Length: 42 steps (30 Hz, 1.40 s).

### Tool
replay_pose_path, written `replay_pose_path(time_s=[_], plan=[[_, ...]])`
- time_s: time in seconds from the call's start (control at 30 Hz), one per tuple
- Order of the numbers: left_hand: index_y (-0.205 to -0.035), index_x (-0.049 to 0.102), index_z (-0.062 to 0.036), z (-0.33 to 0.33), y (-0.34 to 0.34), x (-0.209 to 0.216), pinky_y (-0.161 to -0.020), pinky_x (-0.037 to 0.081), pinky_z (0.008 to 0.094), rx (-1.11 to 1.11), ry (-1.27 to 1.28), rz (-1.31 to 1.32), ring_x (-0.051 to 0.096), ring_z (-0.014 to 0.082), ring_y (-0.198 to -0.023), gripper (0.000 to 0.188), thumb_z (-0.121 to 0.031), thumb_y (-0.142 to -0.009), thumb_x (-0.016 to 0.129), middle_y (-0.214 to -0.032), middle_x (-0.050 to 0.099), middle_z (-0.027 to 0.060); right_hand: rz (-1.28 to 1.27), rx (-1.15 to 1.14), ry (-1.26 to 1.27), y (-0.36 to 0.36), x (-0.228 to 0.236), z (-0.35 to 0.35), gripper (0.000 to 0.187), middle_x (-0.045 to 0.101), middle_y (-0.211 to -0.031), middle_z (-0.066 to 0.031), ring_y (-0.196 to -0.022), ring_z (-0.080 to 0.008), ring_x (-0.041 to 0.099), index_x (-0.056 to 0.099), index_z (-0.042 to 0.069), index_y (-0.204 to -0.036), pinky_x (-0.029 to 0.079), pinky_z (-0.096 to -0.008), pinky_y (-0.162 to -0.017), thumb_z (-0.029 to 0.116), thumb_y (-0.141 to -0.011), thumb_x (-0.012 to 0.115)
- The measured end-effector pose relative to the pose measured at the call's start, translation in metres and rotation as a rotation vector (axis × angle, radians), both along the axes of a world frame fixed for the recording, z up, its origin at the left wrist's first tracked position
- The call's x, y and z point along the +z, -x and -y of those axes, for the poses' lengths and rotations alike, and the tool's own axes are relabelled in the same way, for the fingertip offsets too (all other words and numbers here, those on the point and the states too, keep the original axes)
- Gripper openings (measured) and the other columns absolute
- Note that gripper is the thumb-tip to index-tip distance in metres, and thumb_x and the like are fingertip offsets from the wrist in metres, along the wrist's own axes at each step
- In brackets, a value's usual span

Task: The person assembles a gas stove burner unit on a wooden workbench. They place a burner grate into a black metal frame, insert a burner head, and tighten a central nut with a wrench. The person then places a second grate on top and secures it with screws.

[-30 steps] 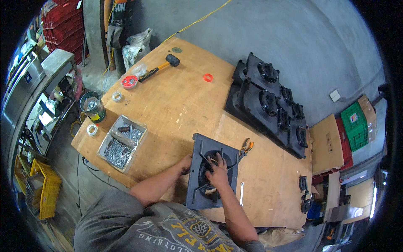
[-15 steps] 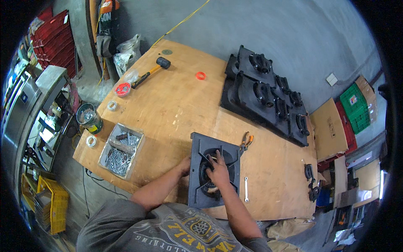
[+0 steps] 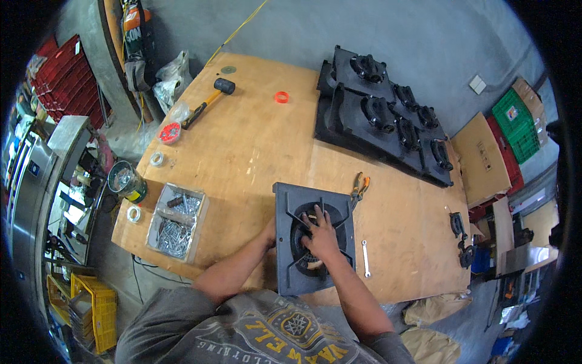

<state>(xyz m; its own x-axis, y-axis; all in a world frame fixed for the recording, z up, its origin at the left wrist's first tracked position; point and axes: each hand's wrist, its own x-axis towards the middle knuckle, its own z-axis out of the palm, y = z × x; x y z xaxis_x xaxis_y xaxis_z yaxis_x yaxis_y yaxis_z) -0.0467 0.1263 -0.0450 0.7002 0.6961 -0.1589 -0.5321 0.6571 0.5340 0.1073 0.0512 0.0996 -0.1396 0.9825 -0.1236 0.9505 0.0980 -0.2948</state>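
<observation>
A square black gas stove top with raised pan supports is in front of my body at the table's near edge. My right hand rests over its round burner opening, fingers spread and the thumb reaching toward the centre. A pale curved piece shows under that hand; its kind is unclear. At the plate's left edge is my left hand, its fingers hidden behind the plate. Just right of the stove top lie orange-handled pliers and a silver wrench.
A two-part box of screws stands at left, near a tub of hardware. Farther back lie a rubber mallet and a red ring. Stacked black stove tops occupy the back right; black parts lie by the right edge.
My right hand's fingers have spread a little over the burner. The left hand stays at the plate's edge. The whole view has shifted slightly.
</observation>
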Motion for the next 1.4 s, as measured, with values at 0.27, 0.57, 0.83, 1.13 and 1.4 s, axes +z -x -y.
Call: replay_pose_path(time_s=[0.27,0.57,0.83,1.13,1.4], plan=[[-0.131,0.055,0.0008,0.0,-0.004,0.025,-0.088,0.057,0.0377,0.008,-0.043,0.011,0.066,0.0232,-0.103,0.045,-0.025,-0.094,0.059,-0.122,0.064,0.0135,0.09,-0.019,0.092,0.015,0.025,-0.005,0.078,0.021,-0.159,-0.018,-0.142,-0.0471,0.026,0.043,0.022,-0.147,0.035,-0.0563,-0.111,0.027,-0.076,0.075],[-0.133,0.053,0.001,0.003,-0.007,0.02,-0.09,0.057,0.0391,-0.006,0.001,0.07,0.065,0.0247,-0.105,0.046,-0.027,-0.096,0.055,-0.124,0.063,0.015,0.055,-0.021,0.043,0.011,0.011,-0.005,0.074,0.025,-0.156,-0.0221,-0.135,-0.0489,0.037,0.045,0.019,-0.146,0.04,-0.0512,-0.108,0.027,-0.077,0.072],[-0.135,0.051,0.0011,0.005,0.003,-0.01,-0.091,0.056,0.0404,0.029,0.099,0.108,0.064,0.0261,-0.107,0.048,-0.029,-0.098,0.051,-0.127,0.061,0.0164,0.048,-0.048,0.061,0.014,0.017,-0.002,0.072,0.026,-0.157,-0.0204,-0.137,-0.0468,0.036,0.046,0.022,-0.145,0.04,-0.0498,-0.108,0.028,-0.078,0.071],[-0.136,0.049,0.0013,-0.009,0.007,-0.046,-0.093,0.055,0.0418,0.028,0.071,0.048,0.064,0.0277,-0.109,0.049,-0.032,-0.1,0.046,-0.13,0.06,0.0179,-0.005,-0.081,0.055,0.007,0.003,-0.001,0.076,0.021,-0.16,-0.0169,-0.14,-0.0452,0.032,0.042,0.023,-0.148,0.04,-0.0543,-0.107,0.029,-0.078,0.072],[-0.128,0.057,0.0002,-0.017,0.014,-0.049,-0.088,0.056,0.0371,0.139,-0.16,-0.184,0.065,0.0222,-0.099,0.039,-0.015,-0.092,0.062,-0.116,0.066,0.0137,0.004,-0.074,0.082,0.007,0.009,-0.001,0.077,0.018,-0.161,-0.0145,-0.14,-0.0495,0.028,0.042,0.027,-0.148,0.038,-0.0573,-0.108,0.031,-0.077,0.072]])
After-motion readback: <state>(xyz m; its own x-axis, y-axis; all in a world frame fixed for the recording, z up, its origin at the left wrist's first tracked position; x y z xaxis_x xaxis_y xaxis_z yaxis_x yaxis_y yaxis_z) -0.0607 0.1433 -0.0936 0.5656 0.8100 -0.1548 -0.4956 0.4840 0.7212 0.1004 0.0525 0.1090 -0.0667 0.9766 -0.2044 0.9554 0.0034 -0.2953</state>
